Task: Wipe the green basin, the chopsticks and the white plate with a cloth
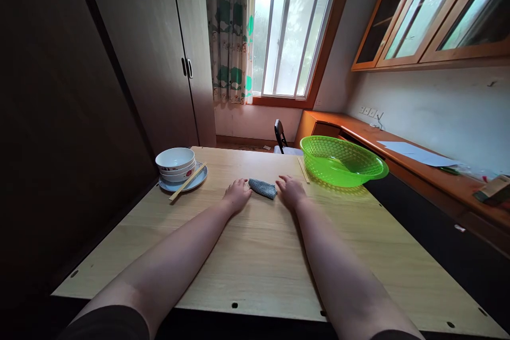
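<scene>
A folded grey-blue cloth [262, 188] lies on the light wooden table [239, 255], between my two hands. My left hand [238, 195] rests palm down at the cloth's left end, fingers stretched forward and close to it. On the other side, my right hand [290, 191] lies low over the table with its fingers apart, by the cloth's right end. Whether the fingertips touch the cloth is hard to see. Neither hand grips anything.
Stacked white bowls [175, 162] stand on a plate [201, 177] at the left, chopsticks [188, 183] leaning across its rim. At the right sits a green plastic basket [342, 162], with more chopsticks [303, 170] beside it. A chair [281, 135] stands behind the table.
</scene>
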Tool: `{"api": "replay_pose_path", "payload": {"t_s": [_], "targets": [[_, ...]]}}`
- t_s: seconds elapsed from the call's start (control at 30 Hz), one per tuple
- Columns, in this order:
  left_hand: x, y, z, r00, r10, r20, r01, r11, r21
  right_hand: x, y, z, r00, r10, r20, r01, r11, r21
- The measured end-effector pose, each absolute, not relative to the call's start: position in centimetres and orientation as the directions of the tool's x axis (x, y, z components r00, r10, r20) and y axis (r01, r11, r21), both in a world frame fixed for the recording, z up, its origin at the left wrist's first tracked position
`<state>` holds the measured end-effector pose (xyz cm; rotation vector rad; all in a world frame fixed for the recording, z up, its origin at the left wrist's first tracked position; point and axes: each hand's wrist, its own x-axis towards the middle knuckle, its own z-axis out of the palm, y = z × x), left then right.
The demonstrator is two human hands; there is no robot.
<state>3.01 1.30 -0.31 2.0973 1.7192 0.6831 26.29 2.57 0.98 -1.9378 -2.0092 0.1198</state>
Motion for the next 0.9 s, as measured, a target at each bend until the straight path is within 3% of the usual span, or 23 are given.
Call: {"api": "replay_pose_path", "payload": {"t_s": [0.2, 0.37, 0.5, 0.57, 0.7, 0.77, 0.9], "targets": [[3.3, 1.0, -0.4, 0.201, 0.967, 0.155, 0.791, -0.254, 0.557, 24.2, 2.1, 0.5, -0.261, 0.947, 0.187, 0.898, 0.31, -0.312], [3.1, 1.4, -0.8, 0.195, 0.957, 0.212, 0.76, -0.285, 0.584, 24.6, 1.9, 1.4, -0.312, 0.903, 0.296, 0.839, 0.408, -0.36], [2.9, 1.5, -0.7, 0.142, 0.951, 0.274, 0.778, -0.278, 0.563, 24.9, 1.5, 1.8, -0.249, 0.863, 0.439, 0.778, 0.448, -0.44], [2.9, 1.3, -0.5, 0.175, 0.942, 0.288, 0.783, -0.31, 0.539, 24.9, 1.4, 1.8, -0.229, 0.895, 0.383, 0.781, 0.404, -0.476], [3.1, 0.7, -0.2, 0.396, 0.891, 0.222, 0.748, -0.453, 0.484, 25.0, 1.3, 1.3, -0.222, 0.957, 0.186, 0.824, 0.286, -0.489], [3.2, 0.5, -0.2, 0.459, 0.866, 0.197, 0.728, -0.494, 0.475, 25.2, 1.3, 1.0, -0.22, 0.96, 0.174, 0.825, 0.279, -0.492], [3.4, 0.2, -0.2, 0.405, 0.887, 0.222, 0.77, -0.462, 0.439, 25.6, 1.3, 1.0, -0.28, 0.937, 0.209, 0.791, 0.349, -0.502]]}}
